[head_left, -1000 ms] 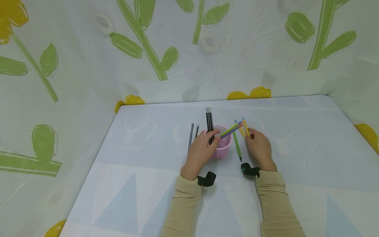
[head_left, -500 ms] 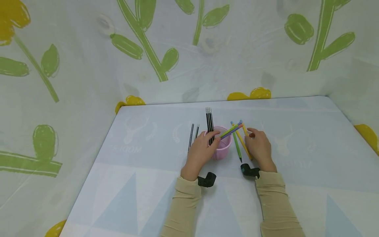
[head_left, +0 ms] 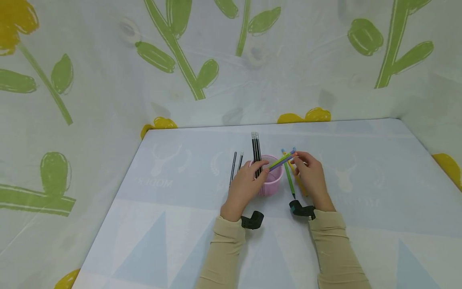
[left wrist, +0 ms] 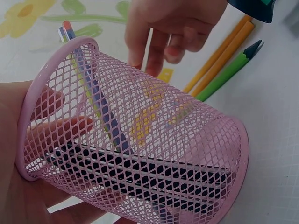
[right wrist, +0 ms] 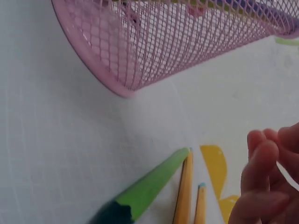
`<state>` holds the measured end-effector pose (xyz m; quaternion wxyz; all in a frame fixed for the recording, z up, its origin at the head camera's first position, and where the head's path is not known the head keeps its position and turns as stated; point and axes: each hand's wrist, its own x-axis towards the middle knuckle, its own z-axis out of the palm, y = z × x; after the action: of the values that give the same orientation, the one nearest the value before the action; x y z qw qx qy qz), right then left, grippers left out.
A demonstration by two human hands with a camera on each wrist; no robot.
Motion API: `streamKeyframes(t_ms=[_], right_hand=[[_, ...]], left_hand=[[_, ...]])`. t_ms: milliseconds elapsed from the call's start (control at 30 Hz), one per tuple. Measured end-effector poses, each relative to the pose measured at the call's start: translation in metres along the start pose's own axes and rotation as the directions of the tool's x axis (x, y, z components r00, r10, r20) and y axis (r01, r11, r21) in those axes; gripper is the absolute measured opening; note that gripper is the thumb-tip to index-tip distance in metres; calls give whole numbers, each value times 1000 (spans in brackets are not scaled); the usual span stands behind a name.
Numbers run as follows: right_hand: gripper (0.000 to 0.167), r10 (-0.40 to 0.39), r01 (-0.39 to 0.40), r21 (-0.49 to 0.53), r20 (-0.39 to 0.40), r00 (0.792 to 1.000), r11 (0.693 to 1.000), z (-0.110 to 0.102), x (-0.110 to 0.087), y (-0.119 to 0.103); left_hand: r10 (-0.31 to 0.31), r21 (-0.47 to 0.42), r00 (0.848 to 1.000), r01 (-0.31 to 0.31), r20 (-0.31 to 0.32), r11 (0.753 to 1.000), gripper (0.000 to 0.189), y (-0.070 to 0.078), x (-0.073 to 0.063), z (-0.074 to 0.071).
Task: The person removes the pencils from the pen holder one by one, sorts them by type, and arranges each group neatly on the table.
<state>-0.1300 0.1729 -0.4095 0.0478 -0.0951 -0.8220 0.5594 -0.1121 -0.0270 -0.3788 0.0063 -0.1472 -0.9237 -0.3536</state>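
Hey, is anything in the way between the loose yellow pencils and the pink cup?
Yes. The green pencil lies between the yellow pencils and the pink cup. Higher up, coloured pencils standing in the cup lean out over its rim on that same side.

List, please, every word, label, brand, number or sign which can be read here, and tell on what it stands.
"MODE…": faint print, left part of the table cover; the remaining letters, and whether it is mirrored, are unclear.
Faint letters, right part of the table cover: too blurred to read.
Black pencils, pink mesh cup: no readable text.
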Motion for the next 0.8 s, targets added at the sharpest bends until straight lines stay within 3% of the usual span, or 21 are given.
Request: streamKeyframes(t_ms=[167,433,800], right_hand=[[30,-46,42,51,72,996,998,6,-1,-4],[31,-140,145,-19,157,978,989,17,-5,-8],[35,-179,186,-18,186,966,982,22,-6,-10]], left_hand=[[1,-4,1000,-1,1,1000,38,0,0,-1],[8,-10,1000,-8,-4,1000,38,-2,0,-1],[9,-26,1000,-9,7,1000,40,-4,1,0]])
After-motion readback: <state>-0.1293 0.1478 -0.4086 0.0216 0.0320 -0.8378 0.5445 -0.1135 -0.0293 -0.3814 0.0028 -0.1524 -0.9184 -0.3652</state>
